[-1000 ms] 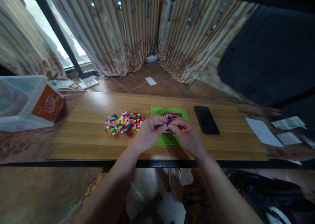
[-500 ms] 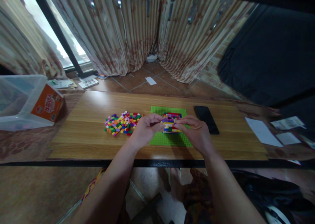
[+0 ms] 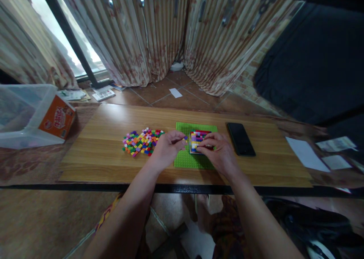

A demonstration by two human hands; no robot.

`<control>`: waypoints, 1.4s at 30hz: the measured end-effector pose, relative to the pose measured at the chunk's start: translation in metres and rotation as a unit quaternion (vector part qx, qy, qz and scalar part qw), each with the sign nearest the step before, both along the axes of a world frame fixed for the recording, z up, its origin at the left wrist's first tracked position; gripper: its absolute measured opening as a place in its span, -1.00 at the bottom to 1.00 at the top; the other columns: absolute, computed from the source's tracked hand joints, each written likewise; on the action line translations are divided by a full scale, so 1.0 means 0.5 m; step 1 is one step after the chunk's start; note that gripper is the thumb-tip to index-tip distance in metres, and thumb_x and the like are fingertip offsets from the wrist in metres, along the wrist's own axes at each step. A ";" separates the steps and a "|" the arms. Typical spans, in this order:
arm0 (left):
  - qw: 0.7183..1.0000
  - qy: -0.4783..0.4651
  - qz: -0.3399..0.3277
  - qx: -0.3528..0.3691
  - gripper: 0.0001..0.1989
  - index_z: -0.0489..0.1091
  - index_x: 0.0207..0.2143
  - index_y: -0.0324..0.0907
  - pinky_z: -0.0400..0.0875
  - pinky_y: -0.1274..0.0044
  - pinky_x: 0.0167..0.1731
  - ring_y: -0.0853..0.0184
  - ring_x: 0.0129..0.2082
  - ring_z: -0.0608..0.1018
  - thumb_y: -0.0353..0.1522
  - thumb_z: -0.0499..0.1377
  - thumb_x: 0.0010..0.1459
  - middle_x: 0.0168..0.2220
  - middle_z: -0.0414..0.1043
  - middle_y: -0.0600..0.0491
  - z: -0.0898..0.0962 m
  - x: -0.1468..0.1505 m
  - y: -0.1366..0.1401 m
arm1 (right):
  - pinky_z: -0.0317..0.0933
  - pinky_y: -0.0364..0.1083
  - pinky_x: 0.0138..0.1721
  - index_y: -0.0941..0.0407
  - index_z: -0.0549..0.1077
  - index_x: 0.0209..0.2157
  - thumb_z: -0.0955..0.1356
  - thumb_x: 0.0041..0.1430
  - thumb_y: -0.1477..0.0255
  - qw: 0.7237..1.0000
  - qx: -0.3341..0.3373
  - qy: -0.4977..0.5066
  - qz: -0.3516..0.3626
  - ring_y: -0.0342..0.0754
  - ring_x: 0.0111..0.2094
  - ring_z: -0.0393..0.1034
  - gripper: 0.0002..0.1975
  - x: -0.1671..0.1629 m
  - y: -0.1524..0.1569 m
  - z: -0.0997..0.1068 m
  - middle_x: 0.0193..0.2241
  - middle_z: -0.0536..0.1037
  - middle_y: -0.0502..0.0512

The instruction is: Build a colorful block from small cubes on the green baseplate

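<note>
A block-shaped build of small multicoloured toy bricks (image 3: 194, 136) stands on a green studded baseplate (image 3: 182, 162). My left hand (image 3: 167, 147) is just left of the build, apart from it, with thumb and fingers pinched on small toy bricks (image 3: 185, 138), purple and yellow by their look. My right hand (image 3: 217, 149) reaches over the build's right and front part, its fingertips closed together against the top. Whatever lies between those fingertips is too small to make out. Left of my left hand, a heap of loose toy bricks (image 3: 139, 142) lies on the wooden board.
Right of the baseplate lies a black phone (image 3: 241, 138) on the wooden board (image 3: 93, 153). A clear plastic bin (image 3: 28, 115) with an orange label stands at the left. White papers (image 3: 307, 153) lie at the right. The table's dark front edge (image 3: 182, 189) runs before me.
My left hand has come away from the build toward the left, with small bricks in its fingertips. My right hand has shifted left across the build's top. The view has tilted slightly.
</note>
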State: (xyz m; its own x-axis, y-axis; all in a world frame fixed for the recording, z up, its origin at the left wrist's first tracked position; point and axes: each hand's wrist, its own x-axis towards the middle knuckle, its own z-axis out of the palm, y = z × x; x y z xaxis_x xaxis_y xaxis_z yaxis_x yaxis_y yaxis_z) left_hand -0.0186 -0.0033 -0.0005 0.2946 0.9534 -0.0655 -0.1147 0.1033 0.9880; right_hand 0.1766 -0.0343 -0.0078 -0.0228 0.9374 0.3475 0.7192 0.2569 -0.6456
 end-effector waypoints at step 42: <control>0.994 -0.001 -0.099 0.037 -0.88 0.42 -0.30 -0.23 0.32 0.58 -0.38 0.42 -0.43 0.51 -0.47 0.22 0.04 -0.43 0.52 0.08 0.015 0.027 -0.026 | 0.23 0.00 -0.10 0.04 0.55 -0.45 0.37 0.17 0.35 0.982 -0.051 0.172 0.063 -0.03 -0.23 0.40 -0.84 -0.031 -0.016 0.034 -0.36 0.53 0.03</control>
